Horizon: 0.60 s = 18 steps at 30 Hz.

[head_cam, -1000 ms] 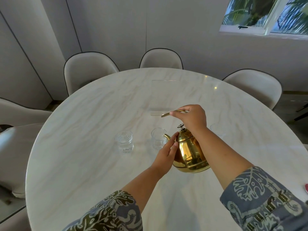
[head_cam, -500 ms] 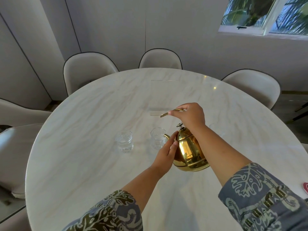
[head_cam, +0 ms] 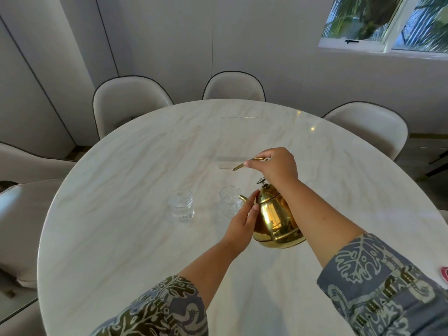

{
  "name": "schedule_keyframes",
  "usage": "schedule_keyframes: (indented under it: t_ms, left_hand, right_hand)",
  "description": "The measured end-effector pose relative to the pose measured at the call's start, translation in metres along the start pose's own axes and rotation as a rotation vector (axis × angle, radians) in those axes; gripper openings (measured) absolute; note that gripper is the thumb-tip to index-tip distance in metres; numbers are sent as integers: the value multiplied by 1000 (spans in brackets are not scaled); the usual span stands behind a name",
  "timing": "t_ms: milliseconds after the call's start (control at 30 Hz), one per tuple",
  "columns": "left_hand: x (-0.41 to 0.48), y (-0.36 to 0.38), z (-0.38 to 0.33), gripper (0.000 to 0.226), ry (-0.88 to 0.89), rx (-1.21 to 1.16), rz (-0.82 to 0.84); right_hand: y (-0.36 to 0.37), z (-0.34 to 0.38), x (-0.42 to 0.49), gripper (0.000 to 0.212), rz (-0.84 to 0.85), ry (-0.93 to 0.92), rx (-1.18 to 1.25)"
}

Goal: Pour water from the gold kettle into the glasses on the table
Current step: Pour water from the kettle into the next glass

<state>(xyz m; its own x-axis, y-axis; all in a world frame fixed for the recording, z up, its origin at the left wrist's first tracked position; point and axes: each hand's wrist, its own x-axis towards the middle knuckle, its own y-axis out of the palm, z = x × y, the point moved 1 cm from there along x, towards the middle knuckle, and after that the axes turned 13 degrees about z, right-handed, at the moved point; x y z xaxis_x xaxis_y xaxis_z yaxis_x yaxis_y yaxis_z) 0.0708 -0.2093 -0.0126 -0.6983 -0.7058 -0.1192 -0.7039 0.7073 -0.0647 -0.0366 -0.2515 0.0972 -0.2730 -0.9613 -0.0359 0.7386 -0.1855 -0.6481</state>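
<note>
right hand (head_cam: pixel 276 167) gripping curved handle of shiny gold kettle (head_cam: pixel 275 218), tilted left, spout over near clear glass (head_cam: pixel 230 201); left hand (head_cam: pixel 242 223) flat, fingers extended against kettle body; second ribbed glass (head_cam: pixel 181 208) further left on white marble table (head_cam: pixel 121 202).

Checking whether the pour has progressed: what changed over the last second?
Almost nothing. The right hand keeps its grip on the tilted round gold kettle, its spout at the nearer clear glass; the left hand still steadies its side. The other glass stayed put.

Soft daylight enters from the window (head_cam: pixel 388 23) at upper right — its palms blurred; small glints dot the table (head_cam: pixel 121 190), and wide-angle distortion bends the edges.
</note>
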Motion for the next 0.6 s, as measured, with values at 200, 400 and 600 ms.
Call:
schedule_keyframes:
  t_ms: [200, 400, 600]
  left_hand:
    - [1, 0, 1, 41, 3, -12, -8]
    - [2, -1, 1, 42, 3, -3, 5]
    - [-1, 0, 1, 43, 8, 28, 14]
  right_hand:
    - [0, -1, 3, 43, 1, -8, -17]
    - [0, -3, 3, 38, 0, -16, -9]
    - [-1, -13, 1, 32, -29, -37, 18]
